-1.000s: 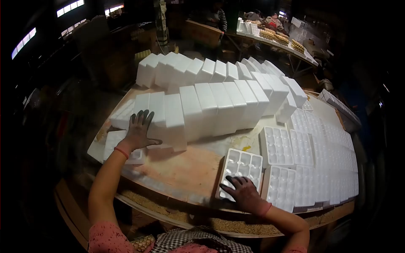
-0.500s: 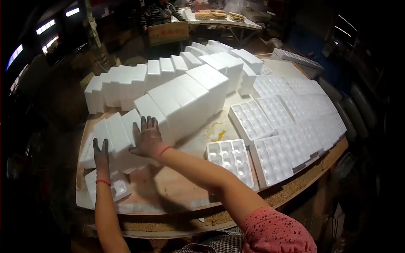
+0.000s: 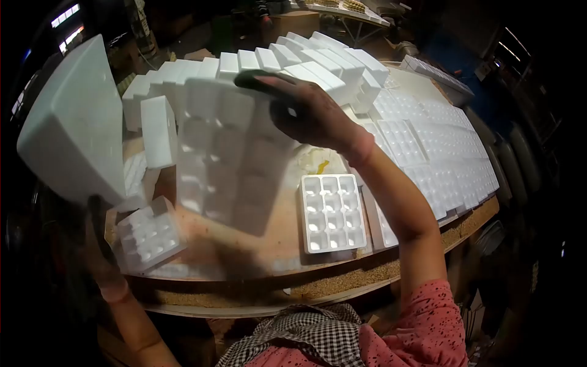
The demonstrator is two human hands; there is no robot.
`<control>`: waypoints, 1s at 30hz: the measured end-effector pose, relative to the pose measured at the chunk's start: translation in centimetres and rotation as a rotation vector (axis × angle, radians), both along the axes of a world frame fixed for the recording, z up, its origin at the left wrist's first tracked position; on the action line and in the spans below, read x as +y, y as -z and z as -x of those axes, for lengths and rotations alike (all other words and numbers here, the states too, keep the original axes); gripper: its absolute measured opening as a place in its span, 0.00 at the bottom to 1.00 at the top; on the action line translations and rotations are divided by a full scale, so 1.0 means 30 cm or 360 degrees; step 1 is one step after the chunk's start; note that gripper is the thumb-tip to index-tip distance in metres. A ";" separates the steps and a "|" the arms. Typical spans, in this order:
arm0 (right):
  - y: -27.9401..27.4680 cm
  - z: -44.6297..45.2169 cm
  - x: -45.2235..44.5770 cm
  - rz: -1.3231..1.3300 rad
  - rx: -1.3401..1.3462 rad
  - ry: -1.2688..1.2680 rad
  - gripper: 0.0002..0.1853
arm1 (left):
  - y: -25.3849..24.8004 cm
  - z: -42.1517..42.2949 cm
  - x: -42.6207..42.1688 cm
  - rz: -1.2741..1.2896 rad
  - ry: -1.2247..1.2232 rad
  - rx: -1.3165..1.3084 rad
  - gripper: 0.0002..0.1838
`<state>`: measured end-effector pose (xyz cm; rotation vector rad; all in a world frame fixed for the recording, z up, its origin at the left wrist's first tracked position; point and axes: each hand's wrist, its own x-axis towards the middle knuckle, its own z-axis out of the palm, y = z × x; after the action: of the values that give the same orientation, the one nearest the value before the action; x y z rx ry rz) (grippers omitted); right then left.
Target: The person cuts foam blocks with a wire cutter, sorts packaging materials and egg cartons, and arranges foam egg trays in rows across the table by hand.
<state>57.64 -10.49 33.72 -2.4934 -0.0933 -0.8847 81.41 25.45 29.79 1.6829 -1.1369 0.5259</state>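
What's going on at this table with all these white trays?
Someone is working at the table. Their right-hand grip holds a blurred tray near its top edge; their left-hand grip is at the lower end of what looks like a second tray. One tray sits cells up near the edge, with rows of trays to its right and upright trays behind.

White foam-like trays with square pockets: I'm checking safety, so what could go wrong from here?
The tilted white foam-like pocketed tray might slip, since the right hand meets it only near its upper corner. The smooth white rectangular block at left could tip: the left hand is at its lower edge. The yellow streak on the pale wooden table could soil a tray set there.
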 end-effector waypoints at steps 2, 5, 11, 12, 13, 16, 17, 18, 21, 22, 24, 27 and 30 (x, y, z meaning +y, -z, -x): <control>0.122 0.121 0.052 -0.0245 0.0312 -0.0340 0.29 | 0.087 0.127 0.127 0.0255 0.0104 0.0592 0.27; 0.452 0.092 0.080 0.0286 0.0285 -0.0201 0.23 | 0.231 0.176 0.268 -0.0380 -0.0348 0.0397 0.25; 0.810 0.423 0.098 0.0261 0.0582 0.1300 0.36 | 0.309 0.573 0.295 -0.0901 -0.0168 0.0207 0.17; 0.914 0.479 0.146 0.0192 0.0699 0.1303 0.38 | 0.315 0.622 0.278 -0.1049 -0.0206 0.0152 0.17; 0.980 0.524 0.180 0.0130 0.0813 0.1310 0.40 | 0.359 0.652 0.276 -0.1075 -0.0236 0.0187 0.17; 0.928 0.635 0.236 0.0086 0.0809 0.1167 0.39 | 0.435 0.731 0.254 -0.1116 -0.0374 0.0295 0.19; 0.926 0.669 0.241 0.0074 0.0792 0.1185 0.39 | 0.432 0.752 0.255 -0.1083 -0.0424 0.0435 0.20; 0.931 0.686 0.231 0.0086 0.0783 0.1198 0.39 | 0.427 0.763 0.249 -0.1035 -0.0478 0.0575 0.21; 0.903 0.716 0.204 0.0061 0.0918 0.1312 0.43 | 0.512 0.699 0.293 -0.1022 -0.0541 0.0359 0.26; 0.858 0.681 0.226 0.0092 0.0763 0.1207 0.43 | 0.530 0.672 0.327 -0.1116 -0.0603 0.0492 0.22; 0.815 0.562 0.289 0.0079 0.0340 0.0807 0.44 | 0.517 0.658 0.320 -0.1038 -0.0614 0.0374 0.21; 0.810 0.295 0.513 0.0069 0.0275 0.0223 0.44 | 0.487 0.619 0.290 -0.0906 -0.0432 0.0448 0.20; 0.933 0.183 0.618 0.0353 0.0610 0.0201 0.35 | 0.506 0.572 0.304 -0.0887 -0.0198 0.0384 0.18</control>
<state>52.14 8.04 5.73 -2.8562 0.1016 -0.4478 64.27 34.56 14.61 2.2363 -1.0614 0.0684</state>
